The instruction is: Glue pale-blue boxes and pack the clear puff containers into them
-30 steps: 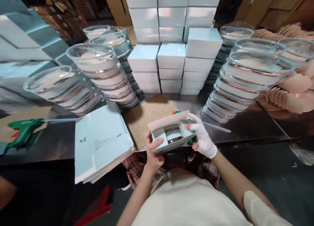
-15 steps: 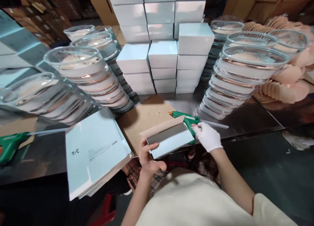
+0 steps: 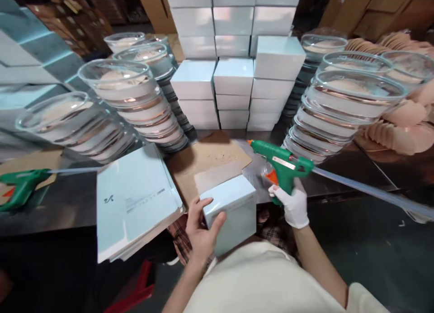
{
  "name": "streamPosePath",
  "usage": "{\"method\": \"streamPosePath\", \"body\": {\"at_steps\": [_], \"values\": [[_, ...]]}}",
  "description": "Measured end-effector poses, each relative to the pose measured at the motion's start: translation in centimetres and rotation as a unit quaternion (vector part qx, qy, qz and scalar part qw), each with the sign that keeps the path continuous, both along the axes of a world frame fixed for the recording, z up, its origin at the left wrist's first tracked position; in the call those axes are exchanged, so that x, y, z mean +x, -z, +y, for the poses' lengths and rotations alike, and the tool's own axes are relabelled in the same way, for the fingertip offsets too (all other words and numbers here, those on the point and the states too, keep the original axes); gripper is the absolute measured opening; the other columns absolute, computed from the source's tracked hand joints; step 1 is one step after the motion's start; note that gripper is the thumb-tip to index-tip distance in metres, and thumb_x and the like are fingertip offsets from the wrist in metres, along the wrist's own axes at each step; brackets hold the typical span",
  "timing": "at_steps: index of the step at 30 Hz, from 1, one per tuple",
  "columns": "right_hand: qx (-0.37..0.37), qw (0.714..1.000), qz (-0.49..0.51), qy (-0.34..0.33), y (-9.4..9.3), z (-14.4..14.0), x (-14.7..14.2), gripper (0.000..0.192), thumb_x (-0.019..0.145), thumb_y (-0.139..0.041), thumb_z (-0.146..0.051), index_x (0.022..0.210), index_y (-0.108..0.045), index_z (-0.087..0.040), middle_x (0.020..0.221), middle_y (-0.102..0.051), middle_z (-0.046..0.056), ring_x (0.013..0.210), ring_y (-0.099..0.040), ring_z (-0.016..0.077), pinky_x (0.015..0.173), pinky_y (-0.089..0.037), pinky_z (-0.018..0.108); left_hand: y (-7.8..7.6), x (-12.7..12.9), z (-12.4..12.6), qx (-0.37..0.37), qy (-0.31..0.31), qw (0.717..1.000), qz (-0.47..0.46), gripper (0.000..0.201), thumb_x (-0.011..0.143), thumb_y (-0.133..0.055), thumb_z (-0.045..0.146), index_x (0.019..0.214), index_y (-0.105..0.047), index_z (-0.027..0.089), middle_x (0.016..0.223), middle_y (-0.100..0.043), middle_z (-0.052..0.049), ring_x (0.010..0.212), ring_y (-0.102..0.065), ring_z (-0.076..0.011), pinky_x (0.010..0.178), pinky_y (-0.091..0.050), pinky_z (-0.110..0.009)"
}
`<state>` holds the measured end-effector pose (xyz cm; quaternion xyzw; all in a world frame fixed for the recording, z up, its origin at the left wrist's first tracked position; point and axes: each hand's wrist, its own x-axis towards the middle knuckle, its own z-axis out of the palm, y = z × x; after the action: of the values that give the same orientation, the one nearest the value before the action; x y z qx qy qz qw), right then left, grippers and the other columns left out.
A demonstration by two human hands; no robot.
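- The left hand point(image 3: 200, 227) gripped the pale blue box point(image 3: 231, 213) by its near left corner, thumb on top — the box sat at the near edge of the tabletop point(image 3: 342, 168), against the person's lap.
- The gloved right hand point(image 3: 293, 205) was closed around the grip of the green glue gun point(image 3: 283, 163), nozzle pointing left over the brown cardboard sheet point(image 3: 206, 161).
- A stack of flat box blanks point(image 3: 135, 200) lay just left.
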<state>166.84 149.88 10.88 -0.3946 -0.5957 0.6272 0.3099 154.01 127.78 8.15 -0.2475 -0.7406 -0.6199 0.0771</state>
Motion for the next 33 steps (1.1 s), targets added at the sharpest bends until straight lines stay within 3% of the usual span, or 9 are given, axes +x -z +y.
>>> {"method": "streamPosePath", "body": {"at_steps": [5, 11, 16, 19, 21, 23, 27, 30, 33], "values": [[-0.003, 0.994, 0.001, -0.113, -2.6, -1.2, 2.1, 0.031, 0.083, -0.077, -0.049, 0.094, -0.074, -0.020, 0.069, -0.070, 0.003, 0.049, -0.055, 0.0153, 0.047, -0.048, 0.030, -0.3, 0.1, 2.2, -0.040, 0.043, 0.998, -0.032, 0.035, 0.085, -0.084, 0.045, 0.112, -0.076, 0.025, 0.120, -0.071, -0.009, 0.121, -0.065, -0.0282, 0.105, -0.051, -0.040], [0.211, 0.955, -0.047, -0.201, -2.2, -3.7, 2.4, 0.020, 0.082, -0.076, -0.041, 0.094, -0.071, -0.026, 0.084, -0.077, 0.005, 0.072, -0.073, 0.0251, 0.063, -0.065, 0.038, -1.4, 0.5, 3.5, -0.042, 0.062, 0.997, 0.011, 0.032, 0.087, -0.082, 0.043, 0.113, -0.075, 0.026, 0.118, -0.072, -0.008, 0.122, -0.066, -0.0283, 0.106, -0.051, -0.043], [0.303, 0.930, -0.057, -0.202, -2.1, -4.5, 0.6, 0.014, 0.079, -0.072, -0.034, 0.079, -0.063, -0.025, 0.071, -0.068, 0.001, 0.058, -0.064, 0.0188, 0.055, -0.056, 0.031, -1.5, 0.7, 3.5, -0.027, 0.075, 0.996, 0.027, 0.030, 0.088, -0.082, 0.040, 0.112, -0.074, 0.025, 0.117, -0.072, -0.008, 0.120, -0.066, -0.0272, 0.105, -0.051, -0.041], [0.329, 0.926, -0.080, -0.168, -1.7, -3.6, 1.1, 0.016, 0.078, -0.072, -0.033, 0.075, -0.060, -0.023, 0.070, -0.067, 0.001, 0.059, -0.063, 0.0180, 0.058, -0.055, 0.031, -1.0, 0.7, 3.0, -0.028, 0.063, 0.998, -0.002, 0.032, 0.086, -0.084, 0.042, 0.113, -0.074, 0.025, 0.119, -0.070, -0.008, 0.122, -0.065, -0.0271, 0.103, -0.051, -0.039], [0.287, 0.944, -0.090, -0.140, -1.1, -2.6, 1.9, 0.018, 0.078, -0.073, -0.038, 0.076, -0.062, -0.023, 0.071, -0.070, 0.002, 0.062, -0.065, 0.0193, 0.062, -0.057, 0.032, -0.6, 0.4, 2.5, -0.022, 0.045, 0.998, -0.030, 0.035, 0.084, -0.085, 0.044, 0.112, -0.074, 0.025, 0.119, -0.069, -0.008, 0.122, -0.065, -0.0272, 0.103, -0.050, -0.038], [0.180, 0.971, -0.107, -0.112, -0.3, -1.5, 2.3, 0.023, 0.074, -0.077, -0.043, 0.074, -0.063, -0.023, 0.068, -0.069, 0.002, 0.059, -0.063, 0.0195, 0.060, -0.056, 0.033, -0.5, 0.1, 1.9, -0.009, 0.030, 0.998, -0.058, 0.037, 0.083, -0.086, 0.046, 0.111, -0.074, 0.025, 0.119, -0.068, -0.008, 0.121, -0.064, -0.0273, 0.103, -0.049, -0.038], [-0.013, 0.985, -0.145, -0.092, 1.3, 0.4, -0.3, 0.030, 0.077, -0.071, -0.053, 0.078, -0.069, -0.022, 0.063, -0.068, 0.001, 0.052, -0.060, 0.0195, 0.049, -0.051, 0.032, -0.9, -0.4, 1.3, 0.019, 0.025, 0.995, -0.092, 0.039, 0.082, -0.086, 0.047, 0.111, -0.073, 0.024, 0.122, -0.066, -0.008, 0.118, -0.064, -0.0261, 0.099, -0.050, -0.035], [-0.050, 0.982, -0.154, -0.099, 2.4, 1.9, -3.6, 0.039, 0.085, -0.058, -0.055, 0.089, -0.073, -0.019, 0.066, -0.071, 0.004, 0.058, -0.068, 0.0218, 0.054, -0.054, 0.032, -1.4, -0.5, 1.3, 0.035, 0.031, 0.994, -0.095, 0.042, 0.079, -0.087, 0.050, 0.109, -0.072, 0.024, 0.123, -0.064, -0.008, 0.115, -0.065, -0.0256, 0.093, -0.051, -0.032], [-0.043, 0.977, -0.192, -0.084, 2.6, 3.6, -4.8, 0.040, 0.086, -0.062, -0.054, 0.069, -0.067, -0.017, 0.057, -0.067, 0.008, 0.060, -0.069, 0.0239, 0.055, -0.052, 0.031, -1.5, -0.7, 1.2, 0.037, 0.028, 0.995, -0.085, 0.042, 0.078, -0.087, 0.051, 0.107, -0.072, 0.024, 0.123, -0.064, -0.007, 0.118, -0.064, -0.0264, 0.095, -0.050, -0.032]]}}
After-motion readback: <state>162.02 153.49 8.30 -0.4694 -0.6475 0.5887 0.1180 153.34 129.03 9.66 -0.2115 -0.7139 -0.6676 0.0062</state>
